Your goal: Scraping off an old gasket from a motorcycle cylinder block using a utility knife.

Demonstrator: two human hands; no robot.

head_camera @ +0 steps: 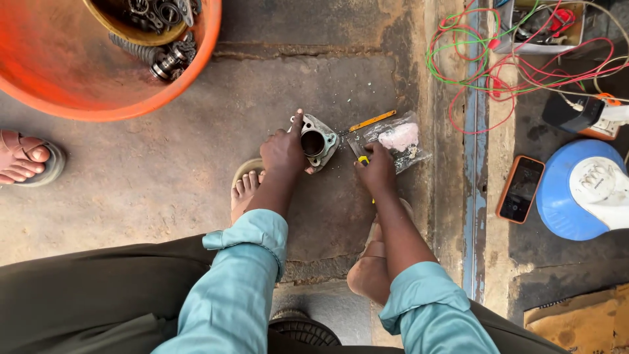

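A grey metal engine cylinder (319, 142) with a round bore lies on the concrete floor (196, 164) in front of my feet. My left hand (284, 151) grips its left side, one finger raised on the rim. My right hand (376, 169) holds a small yellow-handled tool (360, 155) whose tip meets the cylinder's right edge. Both sleeves are light teal.
A clear plastic bag with a pink part (398, 139) and a thin yellow-handled tool (371, 121) lie beside the cylinder. An orange tub (78, 85) with metal parts stands top left. Another person's sandalled foot (26, 157) is at left. A phone (520, 189), blue-white object (583, 190) and tangled wires (485, 59) lie right.
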